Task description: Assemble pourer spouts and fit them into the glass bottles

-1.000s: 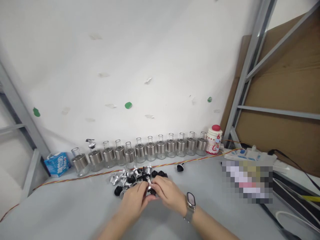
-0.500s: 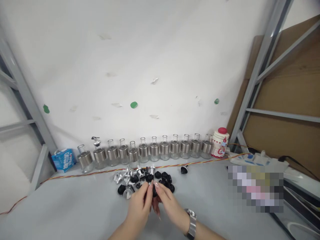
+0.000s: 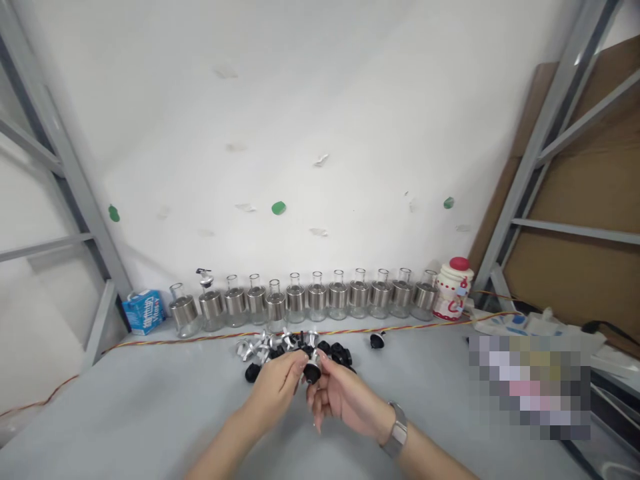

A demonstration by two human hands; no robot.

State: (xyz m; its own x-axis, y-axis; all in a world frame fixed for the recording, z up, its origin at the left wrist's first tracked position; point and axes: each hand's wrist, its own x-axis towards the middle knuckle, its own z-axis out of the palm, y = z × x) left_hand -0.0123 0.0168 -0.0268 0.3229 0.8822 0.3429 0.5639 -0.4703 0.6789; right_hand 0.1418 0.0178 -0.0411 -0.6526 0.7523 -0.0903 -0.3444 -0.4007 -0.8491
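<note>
A bottle pourer top (image 3: 313,372), silver above with a black plug below, sits between my two hands over the grey table. My left hand (image 3: 274,383) grips it from the left, thumb and fingers closed at its side. From the right, my right hand (image 3: 347,395) pinches it with the thumb and a finger, while the other fingers curl loosely beneath. Just beyond them lies a heap of loose silver spout parts (image 3: 261,347) and black plugs (image 3: 341,353), partly hidden by my hands. One assembled top (image 3: 377,341) lies apart to the right.
Glass bottles with steel sleeves (image 3: 296,297) stand in a row along the wall; one carries a pourer spout (image 3: 205,277). A blue carton (image 3: 144,312) is at the left end, a red-lidded white jar (image 3: 453,289) at the right. A twisted wire (image 3: 230,336) crosses the table.
The view has swung slightly left. My hands have parted and turned a little, so the silver and black pourer top between them now shows, where before it was mostly covered.
</note>
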